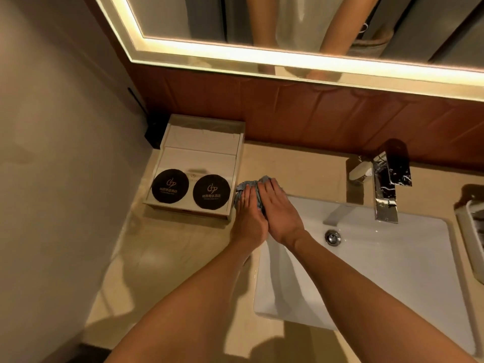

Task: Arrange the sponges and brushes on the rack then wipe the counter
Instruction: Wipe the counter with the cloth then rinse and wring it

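A crumpled grey-blue cloth (242, 187) lies on the beige counter (162, 258), just left of the sink's far left corner. My left hand (248, 218) and my right hand (279, 209) lie side by side on top of it, fingers straight and pressing it flat onto the counter. Most of the cloth is hidden under the two hands. At the right edge of the view a white rack (471, 231) shows only in part; what it holds cannot be made out.
A white tray (235, 176) with two round black coasters (170, 186) stands directly left of the cloth, against the wall. The white sink basin (366, 271) with its drain and a chrome faucet (385, 189) fills the right. A lit mirror hangs above.
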A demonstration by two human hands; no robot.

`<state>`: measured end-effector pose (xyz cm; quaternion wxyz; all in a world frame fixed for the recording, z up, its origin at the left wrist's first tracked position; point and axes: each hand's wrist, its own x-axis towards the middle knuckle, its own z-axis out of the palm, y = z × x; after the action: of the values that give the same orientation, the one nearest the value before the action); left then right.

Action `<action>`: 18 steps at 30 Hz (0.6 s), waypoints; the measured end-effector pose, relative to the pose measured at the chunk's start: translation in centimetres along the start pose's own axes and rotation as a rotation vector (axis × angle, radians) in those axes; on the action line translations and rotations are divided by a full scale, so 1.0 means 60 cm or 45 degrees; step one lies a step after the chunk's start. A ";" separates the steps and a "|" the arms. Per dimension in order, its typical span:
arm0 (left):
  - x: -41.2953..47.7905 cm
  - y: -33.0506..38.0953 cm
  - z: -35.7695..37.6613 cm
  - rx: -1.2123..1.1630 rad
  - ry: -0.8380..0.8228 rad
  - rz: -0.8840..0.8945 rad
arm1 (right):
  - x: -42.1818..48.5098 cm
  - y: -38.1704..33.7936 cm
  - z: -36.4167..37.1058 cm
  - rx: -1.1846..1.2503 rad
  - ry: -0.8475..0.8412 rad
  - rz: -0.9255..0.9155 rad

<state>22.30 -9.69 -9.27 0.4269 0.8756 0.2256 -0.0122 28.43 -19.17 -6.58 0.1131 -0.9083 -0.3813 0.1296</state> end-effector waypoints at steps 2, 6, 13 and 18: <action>0.025 0.003 -0.001 -0.003 0.020 -0.034 | 0.020 0.004 -0.006 -0.069 0.008 -0.049; 0.057 0.012 -0.003 0.034 0.035 -0.043 | 0.056 0.014 -0.010 -0.053 0.053 -0.025; 0.115 0.009 -0.005 -0.096 0.080 -0.113 | 0.113 0.033 -0.035 -0.125 -0.001 0.032; 0.252 0.067 0.011 0.497 -0.078 -0.279 | 0.172 0.059 -0.046 -0.041 0.105 0.083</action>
<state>37.59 -6.52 -9.94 0.2522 0.9111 0.2996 -0.1285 38.61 -14.45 -6.61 0.1097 -0.9265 -0.3487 0.0893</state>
